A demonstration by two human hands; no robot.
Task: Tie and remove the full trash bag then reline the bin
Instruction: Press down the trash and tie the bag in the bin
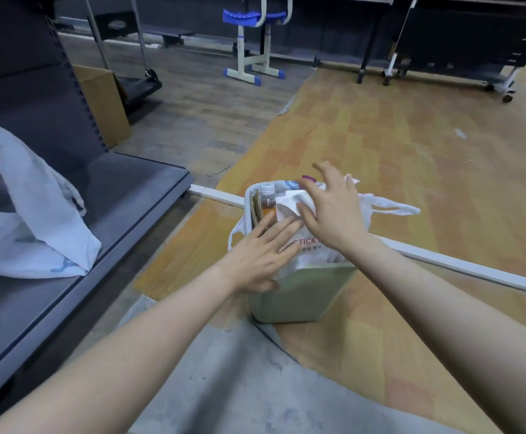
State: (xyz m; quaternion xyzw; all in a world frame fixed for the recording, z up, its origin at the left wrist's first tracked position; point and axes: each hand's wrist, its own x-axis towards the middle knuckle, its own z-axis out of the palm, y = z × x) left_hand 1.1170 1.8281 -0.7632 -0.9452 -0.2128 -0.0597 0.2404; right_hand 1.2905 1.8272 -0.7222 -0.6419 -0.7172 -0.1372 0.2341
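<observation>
head view, looking forward and down, close above bin point(299, 292)

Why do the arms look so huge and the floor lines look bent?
Head view: the wide-angle lens stretches the forearms near the bottom edge and bows the white floor strip; the right hand is slightly motion-blurred; the light is soft and even, with only faint shadows around the bin.

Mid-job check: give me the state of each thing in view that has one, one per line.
Bin: upright on the floor, full.
Trash bag: still in the bin, untied, handles loose over the rim.
Bottle: upright in the bag, capped.
Left hand: open, fingers straight, over the trash.
Right hand: open, fingers spread above the trash.
Spare bag: lying crumpled on the grey shelf.
</observation>
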